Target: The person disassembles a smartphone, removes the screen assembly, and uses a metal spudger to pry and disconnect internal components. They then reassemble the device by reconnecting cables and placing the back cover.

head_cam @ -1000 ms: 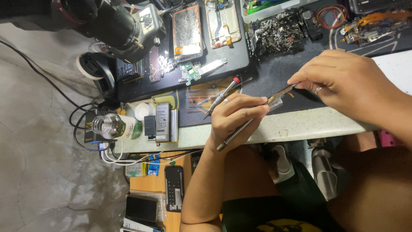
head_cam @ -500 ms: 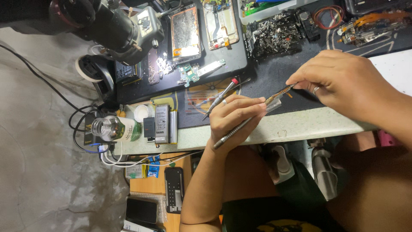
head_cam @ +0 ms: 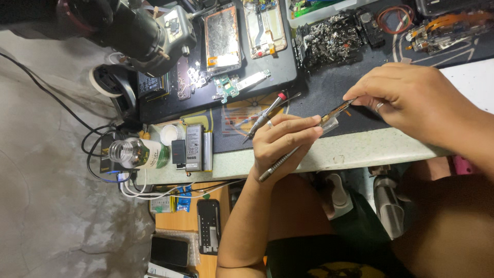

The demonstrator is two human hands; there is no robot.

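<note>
In the head view, little had changed over the last second. My right hand (head_cam: pixel 417 103) had only edged a touch along the thin strip (head_cam: pixel 337 110), and both grips stayed as they were, so the piece was still steady between my hands and the work was holding rather than advancing.

The strip sat just right of the frame's centre, above the pale, speckled desk edge (head_cam: pixel 360 149). It was narrow, flat and brownish, with a clear bit at its lower end. My right thumb and forefinger were pinched together on its upper end. My left hand (head_cam: pixel 283 141) was curled tight round a knurled metal-handled tool (head_cam: pixel 272 170), its working end meeting the strip. A slim screwdriver (head_cam: pixel 267 114) with a red cap was tucked between the same fingers.

Above lay the dark rubbery mat (head_cam: pixel 329 87), a heap of glinting metal scraps (head_cam: pixel 329 36) and a cracked phone (head_cam: pixel 222 38). A glass bottle (head_cam: pixel 136 153) lay at the left.
</note>
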